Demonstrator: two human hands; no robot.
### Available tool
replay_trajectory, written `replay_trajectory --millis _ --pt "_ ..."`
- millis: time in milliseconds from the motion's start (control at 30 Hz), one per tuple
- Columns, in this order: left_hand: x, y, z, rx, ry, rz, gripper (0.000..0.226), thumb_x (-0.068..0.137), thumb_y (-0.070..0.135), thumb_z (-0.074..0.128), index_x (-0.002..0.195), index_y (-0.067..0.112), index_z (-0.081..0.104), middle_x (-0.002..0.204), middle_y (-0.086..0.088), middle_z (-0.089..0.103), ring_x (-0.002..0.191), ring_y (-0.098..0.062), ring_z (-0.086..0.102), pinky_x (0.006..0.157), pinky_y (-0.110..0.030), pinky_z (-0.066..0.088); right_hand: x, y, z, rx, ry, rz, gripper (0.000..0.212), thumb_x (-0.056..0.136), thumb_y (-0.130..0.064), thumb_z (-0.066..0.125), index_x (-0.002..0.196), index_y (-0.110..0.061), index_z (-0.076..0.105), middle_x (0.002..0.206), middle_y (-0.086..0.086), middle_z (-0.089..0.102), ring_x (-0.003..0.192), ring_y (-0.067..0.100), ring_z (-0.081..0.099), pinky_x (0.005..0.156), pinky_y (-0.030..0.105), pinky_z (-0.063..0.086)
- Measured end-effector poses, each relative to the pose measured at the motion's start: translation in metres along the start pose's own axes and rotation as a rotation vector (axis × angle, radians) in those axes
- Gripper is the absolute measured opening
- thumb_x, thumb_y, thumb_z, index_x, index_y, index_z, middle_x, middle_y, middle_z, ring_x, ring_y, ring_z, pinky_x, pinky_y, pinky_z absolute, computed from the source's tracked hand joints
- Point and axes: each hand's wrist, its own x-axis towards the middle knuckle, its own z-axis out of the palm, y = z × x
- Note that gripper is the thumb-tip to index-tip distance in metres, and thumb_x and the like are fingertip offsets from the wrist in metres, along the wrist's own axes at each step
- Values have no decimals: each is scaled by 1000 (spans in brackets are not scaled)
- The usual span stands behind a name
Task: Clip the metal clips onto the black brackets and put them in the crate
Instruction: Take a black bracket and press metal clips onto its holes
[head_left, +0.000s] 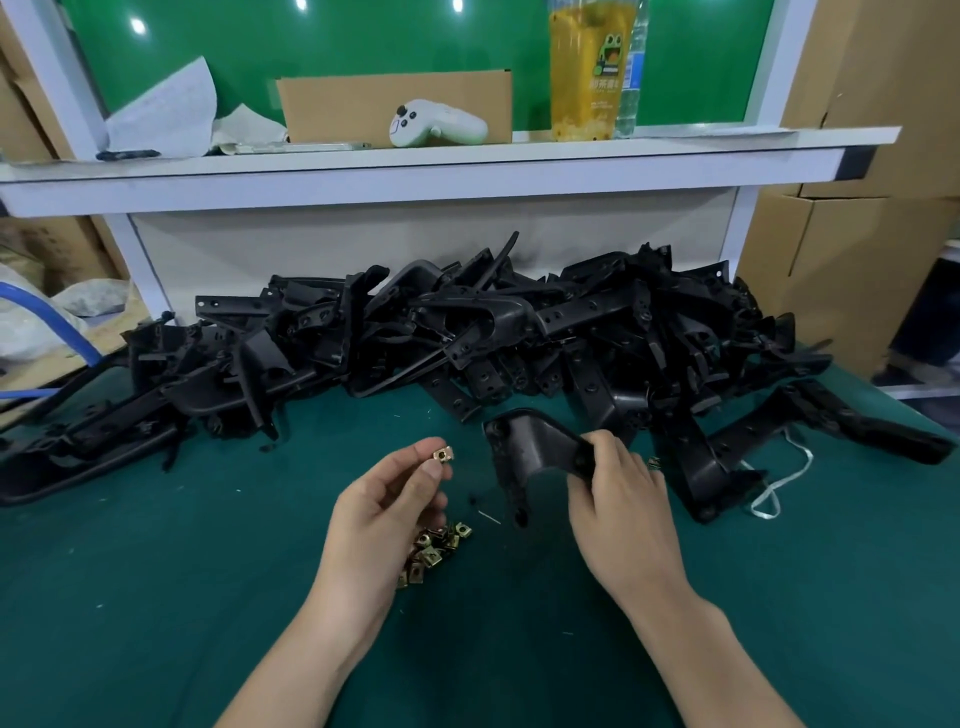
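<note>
Assembly bench, seen from the worker's head camera: the left hand (395, 499) pinches a single metal clip (443, 454) between thumb and fingertips, lifted clear of the green table mat (156, 571), while the right hand (618, 483), at its three o'clock, grips one end of a black bracket (535, 447) with thumb and fingers curled round it. The bracket's free end reaches toward ten o'clock from that grip, with one leg dropping toward seven o'clock; clip and bracket are near each other but apart. A pile of loose clips (436, 545) lies on the mat at the left hand's five o'clock, partly hidden by the palm. A heap of black brackets (467, 332) spreads across the table at twelve o'clock from both hands, against a white back panel. A white cord (779, 483) lies on the mat at the right hand's three o'clock. On the shelf (415, 161) above stand a cardboard box (363, 98), a white game controller (436, 122) in front of it, and, at the controller's two o'clock, a tall cup of yellow drink (589, 67) with a clear bottle (635, 67) just beside it
</note>
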Motion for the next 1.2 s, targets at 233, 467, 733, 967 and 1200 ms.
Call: replay_trajectory --millis 233,467,733,967,1200 --pt "-1 5 2 -294 -10 -146 25 87 21 65 102 5 78 86 -4 68 66 -9 58 62 -22 55 0 2 3 65 1 0 22 99 -23 54 120 -21 49 103 -9 58 88 13 51 87 34 37" --pt "0 9 3 -463 12 -332 22 84 23 67 91 7 81 80 -1 65 62 -7 58 59 -21 55 -1 1 3 100 14 14 20 99 -23 56 117 -24 48 99 -12 53 79 7 42 80 31 34" --pt "0 10 2 -482 -18 -314 19 90 16 65 96 8 80 91 -5 70 68 -8 63 65 -22 57 0 2 3 174 -9 28 17 100 -22 53 116 -23 48 94 -12 52 77 7 46 75 32 38" --pt "-2 9 2 -378 6 -246 26 80 10 67 103 10 79 95 -4 73 69 -8 64 66 -22 58 0 3 4 201 -37 50 20 101 -25 50 121 -24 45 85 -13 52 64 8 48 55 25 31" --pt "-5 7 6 -293 10 -180 32 78 12 68 109 7 75 92 -4 70 70 -11 62 66 -22 57 -2 1 2 183 -33 34 15 101 -29 48 115 -28 43 71 -16 49 57 7 50 50 25 29"
